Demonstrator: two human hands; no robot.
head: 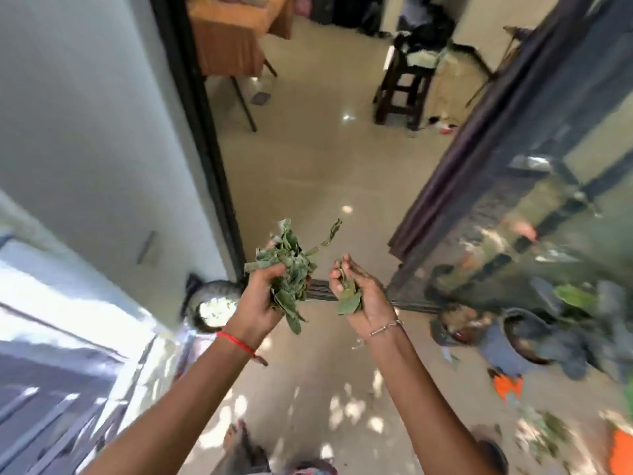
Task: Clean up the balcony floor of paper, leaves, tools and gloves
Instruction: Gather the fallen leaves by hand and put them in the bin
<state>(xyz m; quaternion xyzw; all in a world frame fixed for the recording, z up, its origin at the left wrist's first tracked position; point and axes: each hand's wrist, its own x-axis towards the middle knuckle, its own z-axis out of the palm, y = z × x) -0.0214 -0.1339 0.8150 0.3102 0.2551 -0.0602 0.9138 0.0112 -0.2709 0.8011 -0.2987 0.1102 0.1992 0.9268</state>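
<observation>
Leaves [289, 265] sit in a thick bunch at the middle of the frame, with my left hand [262, 298] curled tight around them. My right hand [361, 298], just beside it, cups a few more leaves [349, 301], fingers bent over them. Loose leaves [548, 431] lie blurred on the floor [308, 389] at lower right.

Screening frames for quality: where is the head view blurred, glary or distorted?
Head view: left hand, right hand and leaves fairly sharp; right edge, pots included, motion-smeared; dappled sun on the balcony floor; door frame bowed by the wide lens.
</observation>
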